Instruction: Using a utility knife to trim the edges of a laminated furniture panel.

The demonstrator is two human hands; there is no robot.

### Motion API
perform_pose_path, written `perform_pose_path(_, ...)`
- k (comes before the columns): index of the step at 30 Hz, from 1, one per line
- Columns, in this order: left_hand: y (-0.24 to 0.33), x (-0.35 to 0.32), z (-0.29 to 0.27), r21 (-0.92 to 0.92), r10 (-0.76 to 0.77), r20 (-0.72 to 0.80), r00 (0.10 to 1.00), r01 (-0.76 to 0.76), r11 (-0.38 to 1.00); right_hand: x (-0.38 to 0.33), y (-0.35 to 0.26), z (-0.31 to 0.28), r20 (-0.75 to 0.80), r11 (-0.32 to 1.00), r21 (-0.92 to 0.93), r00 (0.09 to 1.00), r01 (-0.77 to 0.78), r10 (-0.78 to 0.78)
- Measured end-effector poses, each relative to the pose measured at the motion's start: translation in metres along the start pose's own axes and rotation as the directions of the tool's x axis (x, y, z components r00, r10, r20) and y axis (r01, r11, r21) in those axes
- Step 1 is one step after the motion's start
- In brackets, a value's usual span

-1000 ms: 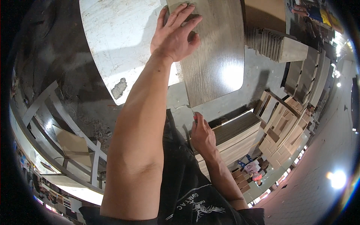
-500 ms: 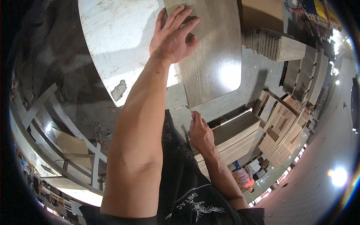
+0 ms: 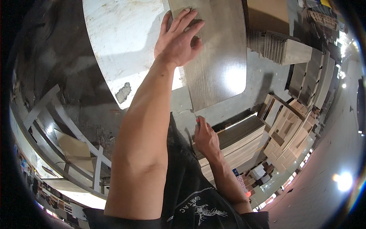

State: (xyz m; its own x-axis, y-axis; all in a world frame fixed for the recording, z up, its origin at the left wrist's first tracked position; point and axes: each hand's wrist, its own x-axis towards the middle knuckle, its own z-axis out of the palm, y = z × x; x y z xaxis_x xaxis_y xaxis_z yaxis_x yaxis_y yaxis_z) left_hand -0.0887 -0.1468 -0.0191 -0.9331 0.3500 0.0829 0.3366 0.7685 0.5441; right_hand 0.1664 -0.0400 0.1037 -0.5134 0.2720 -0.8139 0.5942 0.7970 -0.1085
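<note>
A grey-brown wood-grain panel [image 3: 219, 65] lies over the right part of a worn white board [image 3: 126, 38]. My left hand [image 3: 178, 40] rests across the panel's left edge, fingers spread, with fingertips on the wood-grain face. Below the panel's near-left corner, my right hand [image 3: 207, 139] is closed on a thin tool with a red handle [image 3: 198, 120]. Its narrow tip points up toward that corner. Most of the handle is hidden in my fist, and I cannot tell whether the tip touches the panel edge.
Stacked long boards [image 3: 238, 137] lie right of my right hand. Thin panels stand in a row [image 3: 270, 47] beside a brown cardboard box [image 3: 268, 15] at far right. Pale wooden frames [image 3: 284, 131] lie further right. A metal rack [image 3: 72, 118] stands on the left.
Both hands keep nearly the same place and grip; the whole view has shifted slightly. A person in the lower right background has moved and shows less.
</note>
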Motion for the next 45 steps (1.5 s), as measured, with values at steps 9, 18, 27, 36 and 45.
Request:
perform_pose_path(9,0.002,0.002,-0.004,-0.020,0.007,-0.058,0.998,-0.008,1.000,0.013,0.034,0.033,0.155,0.992,-0.108,0.985,-0.062,0.079)
perform_pose_path(18,-0.001,0.000,-0.001,-0.002,0.018,-0.026,0.999,-0.018,1.000,-0.011,0.065,0.041,0.079,0.981,0.194,0.996,0.027,-0.043)
perform_pose_path(27,-0.002,-0.006,-0.003,-0.079,0.034,-0.095,0.995,-0.042,0.996,-0.027,0.070,0.052,0.133,0.774,0.631,0.990,-0.049,-0.046)
perform_pose_path(36,0.034,-0.149,-0.009,-0.127,0.153,0.165,0.974,-0.133,0.983,-0.059,0.086,0.060,0.047,0.259,0.961,0.983,-0.093,0.178)
perform_pose_path(45,0.093,-0.269,0.026,-0.620,-0.156,0.408,0.900,0.398,0.676,-0.079,0.100,0.095,-0.139,0.046,0.990,0.985,0.135,0.098)
